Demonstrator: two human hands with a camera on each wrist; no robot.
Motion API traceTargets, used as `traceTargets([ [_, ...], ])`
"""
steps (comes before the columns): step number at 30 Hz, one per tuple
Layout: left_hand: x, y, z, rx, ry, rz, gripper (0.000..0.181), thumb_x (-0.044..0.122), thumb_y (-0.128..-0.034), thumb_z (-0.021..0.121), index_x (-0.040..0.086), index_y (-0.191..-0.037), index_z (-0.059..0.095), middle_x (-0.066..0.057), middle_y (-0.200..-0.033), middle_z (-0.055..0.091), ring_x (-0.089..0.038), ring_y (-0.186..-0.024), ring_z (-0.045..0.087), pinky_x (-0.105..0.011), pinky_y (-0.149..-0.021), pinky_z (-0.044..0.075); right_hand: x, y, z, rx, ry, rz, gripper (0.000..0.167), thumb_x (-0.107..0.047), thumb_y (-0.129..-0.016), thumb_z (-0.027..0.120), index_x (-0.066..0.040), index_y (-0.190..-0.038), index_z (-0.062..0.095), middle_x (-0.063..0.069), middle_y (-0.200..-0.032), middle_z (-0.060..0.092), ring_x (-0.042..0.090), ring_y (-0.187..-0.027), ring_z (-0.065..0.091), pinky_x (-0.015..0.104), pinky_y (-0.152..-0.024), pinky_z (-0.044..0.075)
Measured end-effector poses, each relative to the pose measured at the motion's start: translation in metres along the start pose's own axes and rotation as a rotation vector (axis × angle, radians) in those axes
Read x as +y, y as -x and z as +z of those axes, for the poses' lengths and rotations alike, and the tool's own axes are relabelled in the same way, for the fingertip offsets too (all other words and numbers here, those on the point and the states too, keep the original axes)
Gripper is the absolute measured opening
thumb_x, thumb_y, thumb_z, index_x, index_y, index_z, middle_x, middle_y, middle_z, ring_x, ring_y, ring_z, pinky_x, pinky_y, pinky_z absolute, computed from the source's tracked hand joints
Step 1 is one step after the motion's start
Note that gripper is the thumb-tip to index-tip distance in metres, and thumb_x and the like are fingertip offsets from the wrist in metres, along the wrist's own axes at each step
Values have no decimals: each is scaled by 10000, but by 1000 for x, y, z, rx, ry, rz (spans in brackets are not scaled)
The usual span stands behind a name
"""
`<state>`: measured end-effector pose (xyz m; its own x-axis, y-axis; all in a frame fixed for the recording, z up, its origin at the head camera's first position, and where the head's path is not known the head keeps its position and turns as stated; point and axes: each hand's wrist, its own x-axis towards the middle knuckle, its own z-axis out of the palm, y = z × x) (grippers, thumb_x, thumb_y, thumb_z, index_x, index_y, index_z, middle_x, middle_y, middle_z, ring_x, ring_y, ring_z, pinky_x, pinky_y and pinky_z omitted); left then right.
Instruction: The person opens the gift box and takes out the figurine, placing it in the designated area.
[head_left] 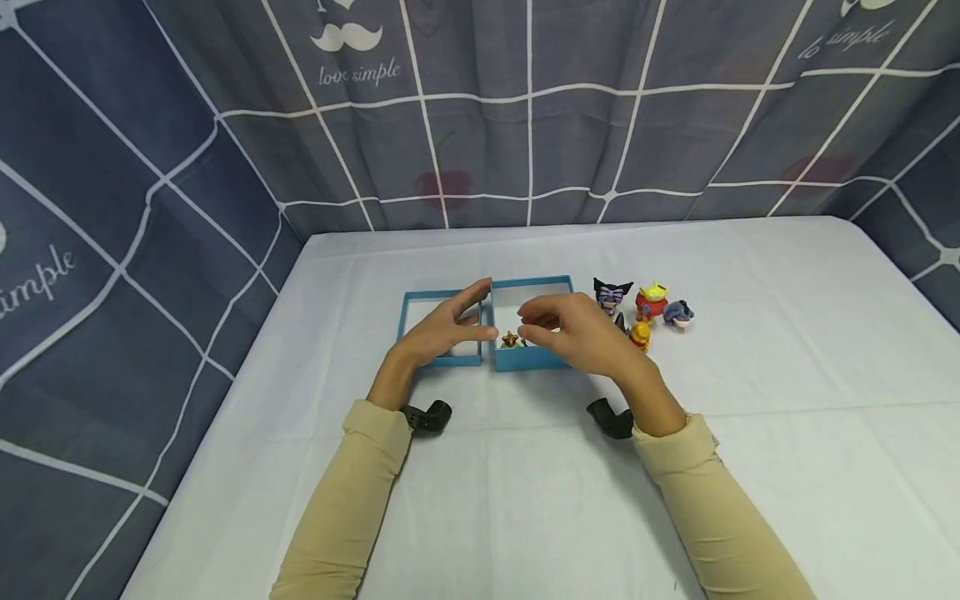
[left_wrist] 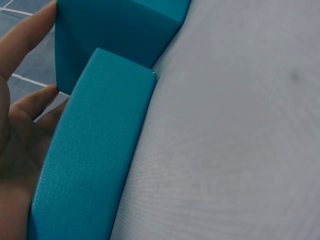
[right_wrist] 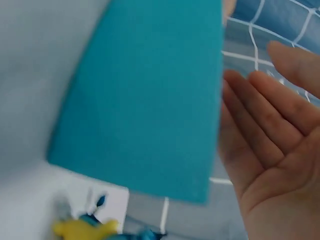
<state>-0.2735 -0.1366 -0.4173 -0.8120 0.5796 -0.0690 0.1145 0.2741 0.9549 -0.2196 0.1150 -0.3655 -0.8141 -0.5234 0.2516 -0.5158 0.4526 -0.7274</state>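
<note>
A blue open box (head_left: 532, 358) with a white inside stands mid-table, holding a small brown-and-yellow figurine (head_left: 510, 339). A shallower blue lid (head_left: 453, 362) lies to its left. My left hand (head_left: 442, 329) reaches over the lid, thumb and fingers spread against the box's left side; in the left wrist view fingertips meet the box wall (left_wrist: 115, 40). Over the box's right part hovers my right hand (head_left: 585, 333), fingers bent slightly. The right wrist view shows its palm (right_wrist: 280, 175) with loose fingers and nothing held. Part of the box inside is hidden.
Right of the box stand several figurines: a black-eared one (head_left: 611, 293), a green-and-red alien (head_left: 652, 300), a grey-blue donkey (head_left: 678, 314) and a yellow bear (head_left: 640, 335). White cloth (head_left: 540, 500) covers the table; grey checked curtains (head_left: 480, 150) hang behind.
</note>
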Motion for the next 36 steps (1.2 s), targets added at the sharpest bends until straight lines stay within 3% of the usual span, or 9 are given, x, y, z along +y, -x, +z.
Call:
traceTargets([
  [9, 1, 0, 0, -6, 17, 3, 905, 329, -892, 736, 254, -1600, 178, 72, -1622, 168, -349, -1460, 211, -522, -1139, 285, 4, -6, 19, 0, -53, -13, 258, -121, -939, 684, 33, -1145, 708, 124, -1073, 711, 185, -933, 676, 407, -851, 554],
  [18, -1, -1, 0, -3, 27, 10, 876, 257, -912, 718, 236, -1601, 177, 64, -1625, 164, -344, -1462, 205, -475, -1154, 274, 9, -7, 26, 2, -40, -7, 233, -105, -932, 693, -11, -1142, 725, 67, -1048, 722, 159, -919, 677, 381, -818, 562],
  [23, -2, -1, 0, 1, 22, 2, 854, 233, -917, 713, 267, -1594, 192, 65, -1623, 168, -335, -1462, 207, -467, -1155, 273, 11, -7, 27, 12, -39, -18, 232, -84, -922, 699, 10, -1133, 720, 97, -1053, 716, 172, -893, 679, 374, -798, 566],
  [36, 0, -1, 0, 7, -9, -5, 857, 343, -895, 733, 284, -1586, 230, 118, -1597, 222, -340, -1448, 251, -461, -1146, 293, 3, -9, 31, -37, 136, 170, 257, -259, -972, 634, -79, -1096, 769, 3, -981, 734, 123, -805, 653, 357, -720, 545],
])
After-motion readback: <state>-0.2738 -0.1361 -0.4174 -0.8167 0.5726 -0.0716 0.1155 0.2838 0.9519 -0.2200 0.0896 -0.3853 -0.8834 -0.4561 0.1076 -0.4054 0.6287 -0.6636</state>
